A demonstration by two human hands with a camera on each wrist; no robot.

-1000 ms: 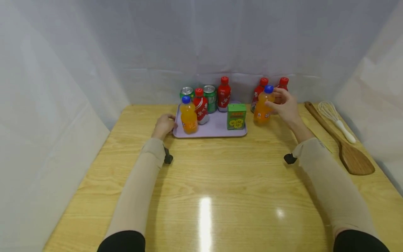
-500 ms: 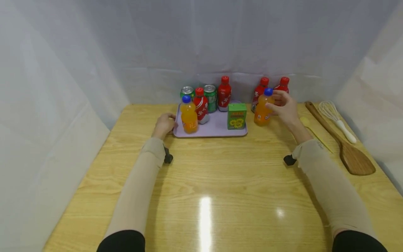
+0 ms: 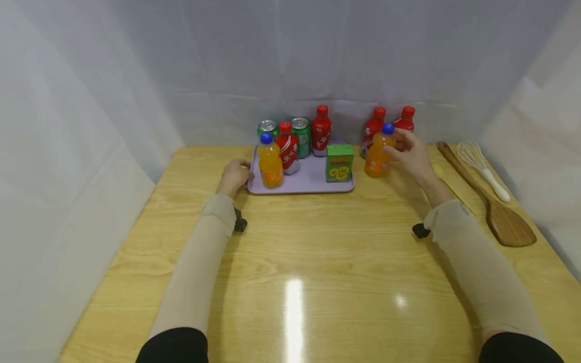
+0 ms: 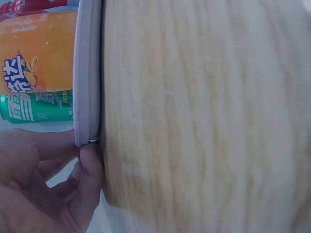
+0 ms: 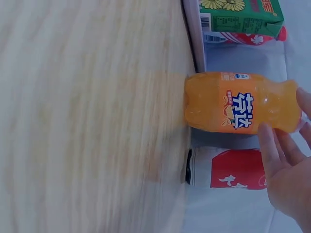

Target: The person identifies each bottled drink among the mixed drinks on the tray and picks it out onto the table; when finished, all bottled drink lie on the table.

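My left hand (image 3: 234, 176) pinches the left edge of a lilac tray (image 3: 310, 174), thumb and fingers at its rim in the left wrist view. My right hand (image 3: 414, 155) holds an orange soda bottle (image 3: 376, 160) with a blue cap by its upper part, just right of the tray. It is upright, its base at the tabletop in the right wrist view. On the tray stand a second orange soda bottle (image 3: 271, 169), a red bottle (image 3: 288, 151), a green drink carton (image 3: 339, 164), green cans (image 3: 301, 137) and another red bottle (image 3: 321, 132) at the back.
Behind the held bottle are two red bottles, one (image 3: 373, 132) beside it and one (image 3: 405, 120) partly hidden by the right hand. A wooden spatula (image 3: 510, 224), a whisk (image 3: 483, 169) and a yellow utensil (image 3: 454, 186) lie at the right. White sheeting (image 3: 227, 60) encloses the table.
The right hand has lowered the orange soda bottle slightly beside the tray. The left hand stays at the tray's edge. The head view has shifted a little.
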